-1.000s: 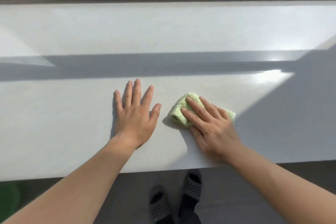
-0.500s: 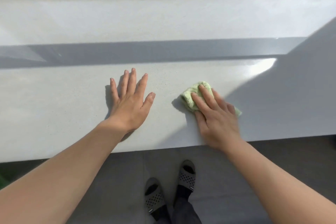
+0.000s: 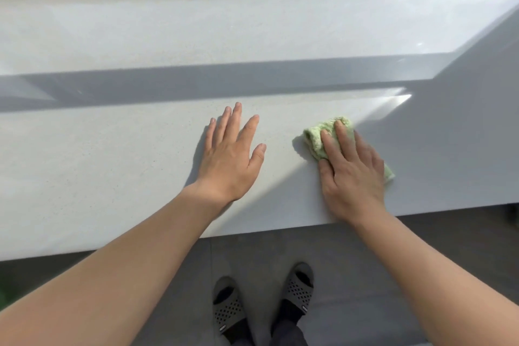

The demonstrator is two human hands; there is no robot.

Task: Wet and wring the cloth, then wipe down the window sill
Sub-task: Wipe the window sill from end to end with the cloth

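Two hands on the window sill [image 3: 112, 163]: the left hand [image 3: 229, 160] lies flat, grip open, planted where it was. The right hand [image 3: 351, 174], grip open too, presses straight fingers [image 3: 328, 143] onto the folded green cloth [image 3: 316, 135]. The cloth has slid further right of the left hand than a second ago, well clear of its thumb.

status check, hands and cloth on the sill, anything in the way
Left hand flat on window sill, open. Right hand pressing green cloth onto sill, fingers straight. Nothing in the cloth's path.
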